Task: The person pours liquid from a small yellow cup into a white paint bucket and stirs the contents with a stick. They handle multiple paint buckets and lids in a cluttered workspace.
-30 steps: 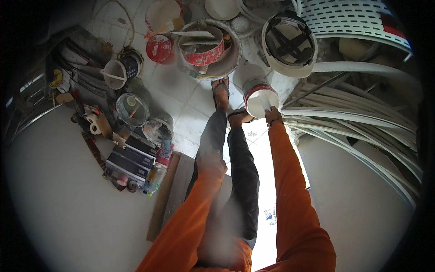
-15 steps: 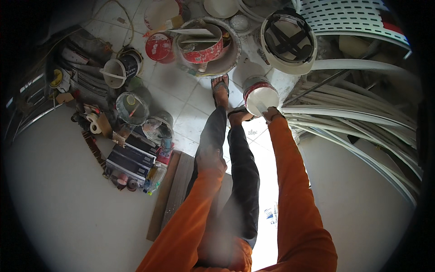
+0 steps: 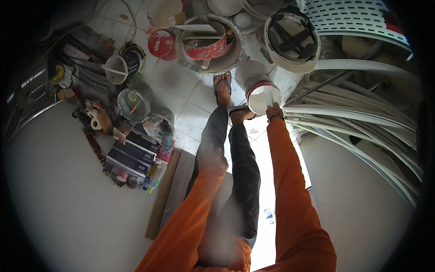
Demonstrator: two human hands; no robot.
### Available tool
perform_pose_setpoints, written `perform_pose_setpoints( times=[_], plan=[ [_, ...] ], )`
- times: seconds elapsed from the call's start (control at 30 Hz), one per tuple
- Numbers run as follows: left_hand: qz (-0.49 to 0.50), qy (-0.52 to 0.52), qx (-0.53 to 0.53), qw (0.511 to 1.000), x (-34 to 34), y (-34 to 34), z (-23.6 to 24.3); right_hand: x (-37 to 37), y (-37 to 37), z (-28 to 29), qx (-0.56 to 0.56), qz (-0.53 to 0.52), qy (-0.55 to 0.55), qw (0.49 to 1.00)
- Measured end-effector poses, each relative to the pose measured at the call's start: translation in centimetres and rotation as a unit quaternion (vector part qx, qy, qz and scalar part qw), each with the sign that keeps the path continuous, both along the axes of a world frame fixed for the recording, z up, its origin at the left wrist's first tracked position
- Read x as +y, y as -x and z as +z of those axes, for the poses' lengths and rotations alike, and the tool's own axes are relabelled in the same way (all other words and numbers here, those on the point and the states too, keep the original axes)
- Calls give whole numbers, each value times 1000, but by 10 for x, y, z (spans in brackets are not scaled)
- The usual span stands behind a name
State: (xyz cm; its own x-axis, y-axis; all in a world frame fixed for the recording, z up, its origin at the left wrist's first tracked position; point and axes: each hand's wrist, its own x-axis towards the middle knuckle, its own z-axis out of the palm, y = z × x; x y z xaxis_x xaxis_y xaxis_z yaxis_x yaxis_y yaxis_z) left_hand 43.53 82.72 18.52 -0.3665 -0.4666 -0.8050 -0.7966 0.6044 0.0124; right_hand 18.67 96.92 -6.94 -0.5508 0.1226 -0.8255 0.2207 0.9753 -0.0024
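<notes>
My right hand (image 3: 274, 111) is closed on a putty knife (image 3: 268, 96), whose pale flat blade reaches into a red-banded bucket (image 3: 253, 85). White material covers the inside of that bucket, which stands beside my right foot. My left hand (image 3: 213, 158) lies on my left leg in dark trousers, apart from any tool; haze in the picture blurs its fingers, though they look laid flat. Past my feet sits a large round basin (image 3: 236, 59), with a red-and-white tub (image 3: 206, 52) resting inside it.
An upturned white hard hat (image 3: 290, 43) is at the far right, above bundled white strips (image 3: 353, 111). To the left are two clear buckets (image 3: 133, 104), a black paint bucket (image 3: 131, 61), dark boxes (image 3: 129, 158) and wooden planks (image 3: 170, 192). A red-lidded pail (image 3: 161, 43) stands near the basin.
My right hand has shifted slightly upward with the putty knife, whose blade now stands more upright in the bucket. My left hand stays on my leg.
</notes>
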Motion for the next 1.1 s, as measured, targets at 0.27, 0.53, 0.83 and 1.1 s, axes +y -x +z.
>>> perform_pose_setpoints(
  times=[0.27, 0.53, 0.83, 1.1],
  plan=[
    [4, 4, -6, 1000, 0, 3, 5, -16, 33, 10, -184, 75, 12, 980],
    [5, -7, -4, 1000, 0, 5, 6, 12, 16, -21, -118, 66, 24, 991],
    [10, -5, -27, 1000, -3, -11, 10, -19, -19, -5, -122, 30, 34, 991],
    [-8, 16, -8, 1000, 0, -28, 5, -40, -10, 0, -205, 64, 28, 976]
  ],
)
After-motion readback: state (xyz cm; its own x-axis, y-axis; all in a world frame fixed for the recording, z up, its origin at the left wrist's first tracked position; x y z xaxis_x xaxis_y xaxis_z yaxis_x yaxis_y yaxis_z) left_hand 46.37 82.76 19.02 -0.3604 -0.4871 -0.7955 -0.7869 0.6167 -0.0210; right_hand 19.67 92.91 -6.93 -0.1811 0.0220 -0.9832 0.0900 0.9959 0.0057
